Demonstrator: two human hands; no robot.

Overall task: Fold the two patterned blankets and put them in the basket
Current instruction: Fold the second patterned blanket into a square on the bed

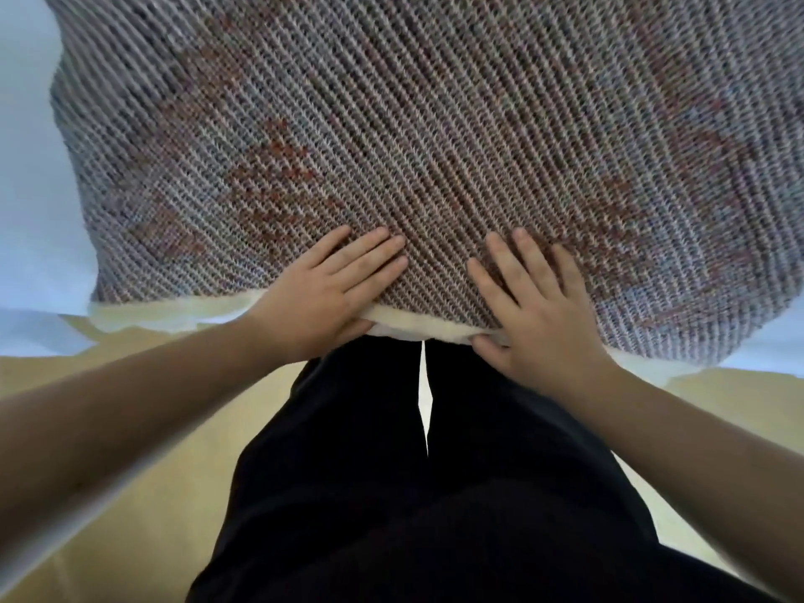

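Blanket (435,124): woven in grey and cream diagonal ribs with faded red patches, spread flat and filling most of the upper view; its near edge runs just in front of the person's legs.
Lining (174,313): a cream underside shows as a thin strip along the blanket's near edge, peeking out from under the weave.
Surface under it (30,211): pale bluish-white, seen at the far left and lower right beyond the blanket's sides; whether it is a bed or a worktop cannot be told.
Left hand (322,289): grip released, fingers straight and close together, palm pressing flat on the blanket just beside the near edge; the thumb sits at the cream strip.
Right hand (539,306): grip released, fingers spread and flat on the weave, thumb touching the cream edge; near the left hand but apart from it.
Trousers (435,493): black, directly below the hands, covering the lower middle.
Floor (152,493): light yellowish, on both sides of the legs.
In the way: only the two forearms cross the lower view.
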